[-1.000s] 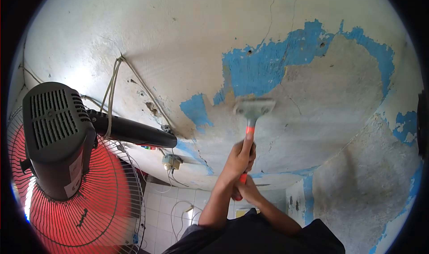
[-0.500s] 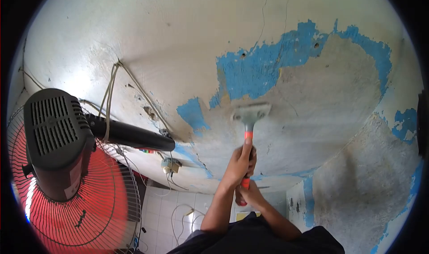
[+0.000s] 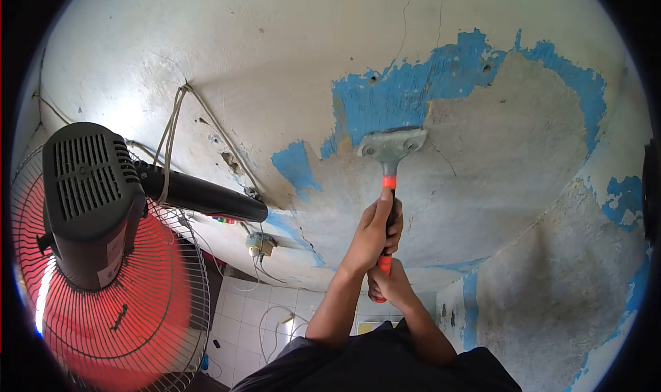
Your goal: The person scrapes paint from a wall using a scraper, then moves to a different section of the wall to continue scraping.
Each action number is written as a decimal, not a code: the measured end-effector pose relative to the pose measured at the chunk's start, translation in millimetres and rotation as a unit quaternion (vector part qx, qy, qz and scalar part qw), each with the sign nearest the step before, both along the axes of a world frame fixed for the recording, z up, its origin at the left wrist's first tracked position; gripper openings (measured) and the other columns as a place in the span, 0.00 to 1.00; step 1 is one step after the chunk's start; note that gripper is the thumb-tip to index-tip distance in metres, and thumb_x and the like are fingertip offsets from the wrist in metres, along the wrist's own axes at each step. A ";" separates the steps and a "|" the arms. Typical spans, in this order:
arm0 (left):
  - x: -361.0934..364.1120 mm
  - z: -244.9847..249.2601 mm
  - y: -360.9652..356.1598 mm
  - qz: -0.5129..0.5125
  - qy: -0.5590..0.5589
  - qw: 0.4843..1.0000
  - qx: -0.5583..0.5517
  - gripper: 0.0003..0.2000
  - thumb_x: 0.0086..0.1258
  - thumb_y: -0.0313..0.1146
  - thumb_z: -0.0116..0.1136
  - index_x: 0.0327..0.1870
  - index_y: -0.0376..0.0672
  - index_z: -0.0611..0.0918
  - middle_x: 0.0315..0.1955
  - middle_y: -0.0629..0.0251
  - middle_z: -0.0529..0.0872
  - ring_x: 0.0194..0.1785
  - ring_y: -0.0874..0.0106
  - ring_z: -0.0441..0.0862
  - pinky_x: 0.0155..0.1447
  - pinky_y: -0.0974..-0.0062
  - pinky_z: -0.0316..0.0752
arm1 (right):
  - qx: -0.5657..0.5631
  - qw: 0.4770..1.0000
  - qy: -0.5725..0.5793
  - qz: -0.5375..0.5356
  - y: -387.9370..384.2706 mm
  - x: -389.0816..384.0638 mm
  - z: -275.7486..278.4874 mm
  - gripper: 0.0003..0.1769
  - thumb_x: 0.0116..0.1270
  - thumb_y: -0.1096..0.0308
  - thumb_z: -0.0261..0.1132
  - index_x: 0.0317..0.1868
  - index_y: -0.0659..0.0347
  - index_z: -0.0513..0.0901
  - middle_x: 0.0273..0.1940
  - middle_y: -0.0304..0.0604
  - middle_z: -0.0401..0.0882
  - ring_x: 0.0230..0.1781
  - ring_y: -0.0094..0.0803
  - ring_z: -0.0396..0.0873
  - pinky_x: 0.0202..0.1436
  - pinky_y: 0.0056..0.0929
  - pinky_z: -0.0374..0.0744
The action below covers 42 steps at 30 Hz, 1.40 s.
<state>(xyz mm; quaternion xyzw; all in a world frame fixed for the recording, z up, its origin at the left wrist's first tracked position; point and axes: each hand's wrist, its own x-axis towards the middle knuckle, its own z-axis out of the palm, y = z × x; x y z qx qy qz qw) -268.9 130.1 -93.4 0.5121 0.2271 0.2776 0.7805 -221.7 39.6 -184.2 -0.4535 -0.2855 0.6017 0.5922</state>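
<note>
My left hand (image 3: 374, 233) is wrapped round the upper part of the black and red handle of a wide scraper (image 3: 391, 147). Below it, my right hand (image 3: 390, 282) grips the bottom end of the same handle. The scraper points up, its broad grey head against the wall at the lower edge of a blue patch (image 3: 385, 106). Bare grey plaster (image 3: 509, 137) spreads to the right of the head, and a smaller blue patch (image 3: 295, 164) lies to its left.
A black and red fan (image 3: 86, 185) fills the left side, its black pole (image 3: 206, 202) reaching toward the wall. Cords (image 3: 169, 144) hang from the wall and loop round the pole. A socket (image 3: 260, 246) with wires sits lower down. White floor tiles (image 3: 241, 323) show below.
Both hands and the scraper have moved up the wall, and its head now covers the bottom of the large blue patch. The view has shifted slightly.
</note>
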 end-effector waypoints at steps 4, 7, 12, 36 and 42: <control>8.5 -30.9 -2.5 0.006 -0.001 1.000 0.003 0.24 0.78 0.59 0.39 0.36 0.45 0.69 0.18 0.76 0.63 0.16 0.84 0.58 0.20 0.83 0.56 | 0.023 1.000 0.001 -0.006 -3.5 10.0 -33.1 0.22 0.74 0.60 0.59 0.21 0.59 0.67 0.12 0.34 0.63 0.09 0.23 0.63 0.15 0.29 0.67; 5.8 -53.3 -17.5 0.024 -0.009 0.999 -0.033 0.23 0.79 0.57 0.38 0.37 0.44 0.69 0.19 0.76 0.63 0.17 0.84 0.58 0.20 0.83 0.57 | 0.009 0.998 -0.062 0.009 -15.5 9.3 -57.0 0.21 0.74 0.61 0.59 0.22 0.59 0.69 0.13 0.35 0.65 0.10 0.24 0.65 0.15 0.29 0.67; 22.8 -5.9 -10.1 0.028 -0.077 0.996 0.022 0.21 0.80 0.55 0.37 0.39 0.44 0.69 0.20 0.76 0.64 0.18 0.85 0.58 0.21 0.84 0.57 | 0.003 0.999 -0.032 0.032 -8.5 34.8 0.6 0.19 0.71 0.67 0.57 0.19 0.59 0.66 0.13 0.36 0.63 0.10 0.25 0.64 0.15 0.29 0.67; 33.6 -0.8 -18.3 0.047 -0.057 0.997 -0.024 0.21 0.80 0.56 0.38 0.35 0.46 0.68 0.19 0.77 0.63 0.18 0.86 0.58 0.20 0.85 0.56 | 0.029 0.993 0.010 0.116 -8.7 61.4 -6.8 0.18 0.73 0.68 0.58 0.23 0.61 0.69 0.13 0.34 0.64 0.10 0.23 0.63 0.16 0.26 0.63; 26.1 -37.0 -21.8 0.017 -0.057 0.997 -0.055 0.21 0.80 0.54 0.38 0.39 0.44 0.70 0.20 0.77 0.64 0.18 0.86 0.57 0.20 0.85 0.55 | 0.077 0.978 0.029 0.192 -13.9 60.9 -66.6 0.14 0.72 0.67 0.59 0.27 0.60 0.72 0.16 0.36 0.69 0.14 0.23 0.67 0.20 0.27 0.66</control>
